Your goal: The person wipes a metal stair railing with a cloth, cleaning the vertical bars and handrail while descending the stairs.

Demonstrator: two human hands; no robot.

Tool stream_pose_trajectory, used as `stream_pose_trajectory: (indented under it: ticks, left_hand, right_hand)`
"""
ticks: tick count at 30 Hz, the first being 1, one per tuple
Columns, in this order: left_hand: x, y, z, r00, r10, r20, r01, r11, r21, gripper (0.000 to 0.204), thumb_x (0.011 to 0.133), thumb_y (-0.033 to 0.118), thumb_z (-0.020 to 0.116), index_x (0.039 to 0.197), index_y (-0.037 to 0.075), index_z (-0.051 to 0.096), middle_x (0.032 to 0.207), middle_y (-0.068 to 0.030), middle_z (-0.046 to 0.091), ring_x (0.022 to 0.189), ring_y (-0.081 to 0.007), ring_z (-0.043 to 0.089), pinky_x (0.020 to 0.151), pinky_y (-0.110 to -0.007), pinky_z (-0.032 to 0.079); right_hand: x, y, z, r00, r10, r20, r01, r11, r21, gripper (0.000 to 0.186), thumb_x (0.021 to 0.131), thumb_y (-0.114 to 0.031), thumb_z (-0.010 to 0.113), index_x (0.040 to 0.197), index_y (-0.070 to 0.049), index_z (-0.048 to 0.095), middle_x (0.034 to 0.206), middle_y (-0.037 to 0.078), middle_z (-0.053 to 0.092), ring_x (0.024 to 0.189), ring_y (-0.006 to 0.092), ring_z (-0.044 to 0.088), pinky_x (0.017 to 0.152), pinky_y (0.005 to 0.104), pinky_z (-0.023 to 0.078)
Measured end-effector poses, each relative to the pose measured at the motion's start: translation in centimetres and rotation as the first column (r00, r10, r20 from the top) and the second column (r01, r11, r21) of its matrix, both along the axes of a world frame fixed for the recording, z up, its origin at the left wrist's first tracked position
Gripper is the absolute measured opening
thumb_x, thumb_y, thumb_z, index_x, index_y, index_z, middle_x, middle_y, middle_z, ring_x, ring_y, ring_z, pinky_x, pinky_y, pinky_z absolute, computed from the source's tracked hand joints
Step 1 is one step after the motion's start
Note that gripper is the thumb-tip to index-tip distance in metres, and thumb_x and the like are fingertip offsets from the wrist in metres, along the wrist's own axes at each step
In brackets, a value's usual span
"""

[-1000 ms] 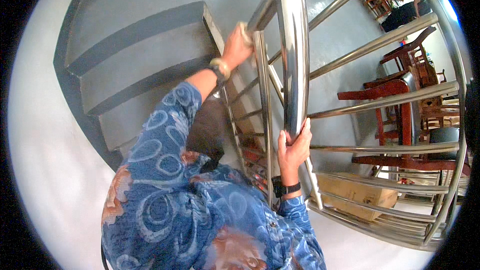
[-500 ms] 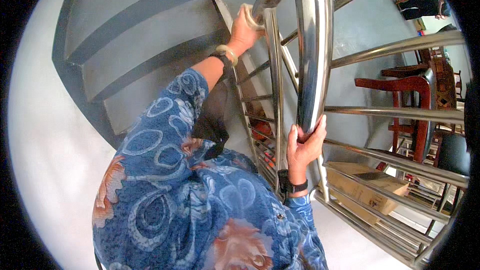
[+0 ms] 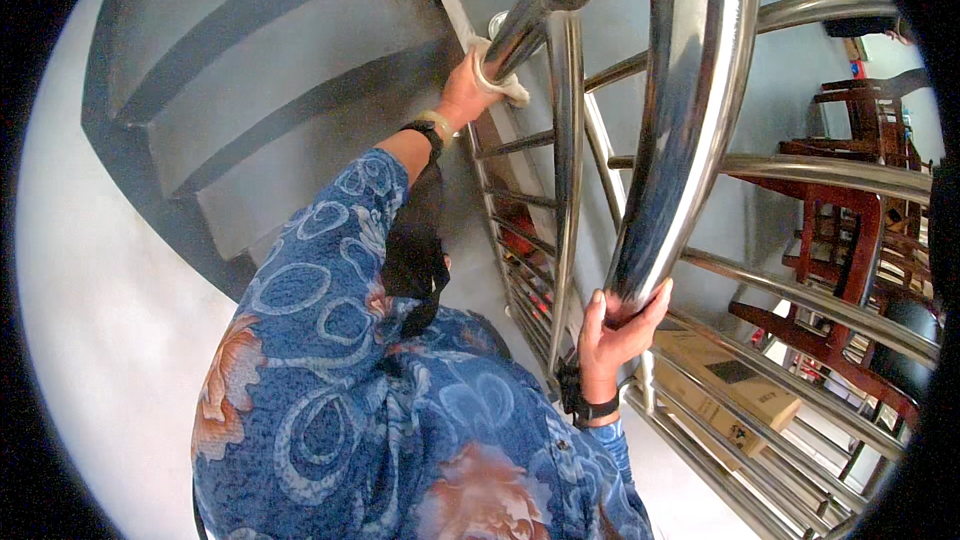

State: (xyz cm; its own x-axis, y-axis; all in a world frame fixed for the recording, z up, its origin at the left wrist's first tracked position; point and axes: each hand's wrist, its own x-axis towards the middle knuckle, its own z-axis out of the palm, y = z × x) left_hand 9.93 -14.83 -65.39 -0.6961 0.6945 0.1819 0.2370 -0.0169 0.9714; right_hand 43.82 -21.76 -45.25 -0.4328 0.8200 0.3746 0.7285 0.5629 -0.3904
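My left hand (image 3: 463,91) is closed on an off-white cloth (image 3: 512,90), which is wrapped against the slanting steel rail (image 3: 545,2) near the stairs. My right hand (image 3: 622,338) grips the thick, shiny steel handrail (image 3: 685,110) near its lower part in view, with fingers and thumb curled around it. A slimmer steel upright (image 3: 565,180) runs between my two hands. Both my arms wear dark wristbands, and a pale bangle is on my left wrist.
Grey stairs (image 3: 250,75) curve at the left beside a white wall (image 3: 110,270). Past the railing bars (image 3: 830,170) at the right are dark wooden chairs (image 3: 850,245) and a cardboard box (image 3: 720,380). A partly hidden person (image 3: 890,30) is at the far upper right.
My left hand and the cloth have shifted left and down along the slanting rail. My view has shifted, so the thick handrail looks larger and further right. My right hand still grips it.
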Motion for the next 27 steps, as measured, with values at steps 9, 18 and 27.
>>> stream_pose_trajectory:
  ticks: [9, 18, 27]
  left_hand:
    - [-3.7, -2.2, -6.7, 0.898, -0.280, -0.340, 0.157, 0.924, -0.347, 0.048, 0.077, 0.028, 0.069, 0.111, 0.001, 0.048, 0.097, -0.0208, 0.061, 0.093, -0.0401, 0.059, 0.081, -0.045, 0.048]
    - [-7.4, -6.9, -7.8, 0.960, -0.238, -0.145, 0.182, 0.930, -0.319, 0.021, 0.090, 0.019, 0.050, 0.100, 0.004, 0.060, 0.093, -0.0180, 0.065, 0.088, -0.0337, 0.062, 0.081, -0.040, 0.048]
    - [-4.1, -4.6, -2.7, 0.943, -0.330, -0.046, 0.312, 0.923, -0.224, 0.042, 0.070, 0.015, 0.070, 0.106, 0.000, 0.056, 0.104, -0.0149, 0.061, 0.098, -0.0284, 0.059, 0.088, -0.035, 0.045]
  right_hand:
    - [-0.1, 0.0, -0.4, 0.997, -0.027, -0.078, 0.021, 0.997, -0.069, 0.079, 0.075, -0.014, 0.069, 0.139, 0.005, 0.027, 0.118, 0.019, 0.049, 0.086, 0.0244, 0.050, 0.074, 0.0313, 0.043]
    - [-0.8, 0.2, 0.1, 0.993, -0.026, -0.116, 0.019, 0.998, -0.062, 0.078, 0.074, -0.014, 0.070, 0.138, 0.005, 0.029, 0.118, 0.026, 0.050, 0.106, 0.0403, 0.052, 0.089, 0.0424, 0.042]
    - [-0.2, 0.1, -0.2, 0.998, 0.021, -0.062, -0.022, 1.000, -0.006, 0.077, 0.078, -0.008, 0.068, 0.142, 0.002, 0.026, 0.132, 0.019, 0.044, 0.097, 0.0197, 0.052, 0.082, 0.0281, 0.045]
